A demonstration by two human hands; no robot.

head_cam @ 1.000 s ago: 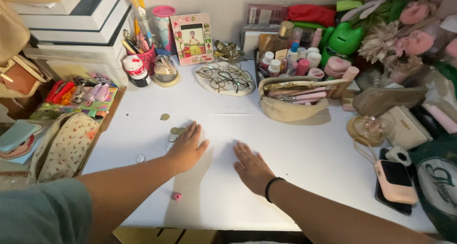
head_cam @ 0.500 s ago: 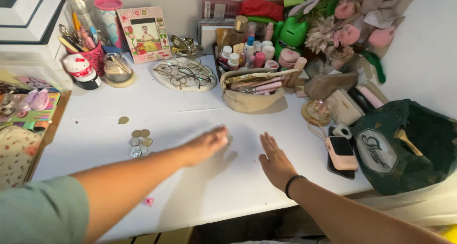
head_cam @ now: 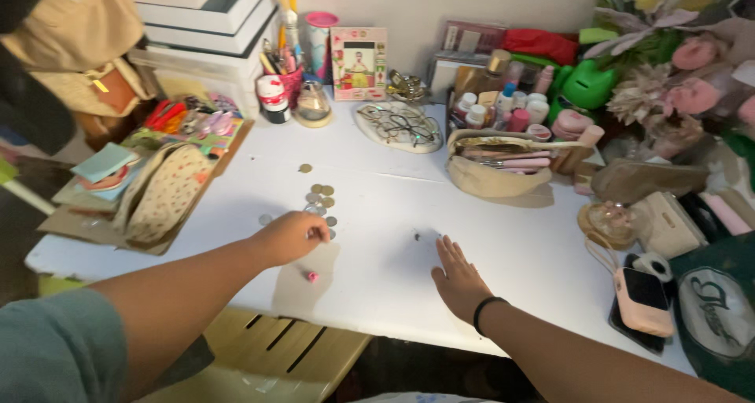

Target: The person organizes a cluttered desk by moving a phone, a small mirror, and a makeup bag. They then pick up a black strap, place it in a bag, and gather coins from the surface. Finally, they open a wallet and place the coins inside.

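My left hand [head_cam: 292,236] rests on the white table [head_cam: 377,214] with its fingers curled at the near edge of a cluster of several coins [head_cam: 321,202]; whether it holds a coin is hidden. One coin [head_cam: 305,168] lies apart, farther back. My right hand [head_cam: 456,277] lies flat on the table, palm down, fingers spread, with a black band on the wrist. A tiny dark bit [head_cam: 417,235] lies just beyond its fingertips. A small pink object [head_cam: 312,276] sits on the table below my left hand.
A beige pouch of pink tools [head_cam: 495,167], a dish of glasses [head_cam: 399,126], a photo frame [head_cam: 359,63], bottles and a pen cup line the back. A floral pouch [head_cam: 161,191] lies left. Pink gadget [head_cam: 643,299] and green bag [head_cam: 720,316] sit right.
My left hand has swept back left from the table's middle to the coin cluster and curled its fingers. My right hand stayed flat. The camera view swung left.
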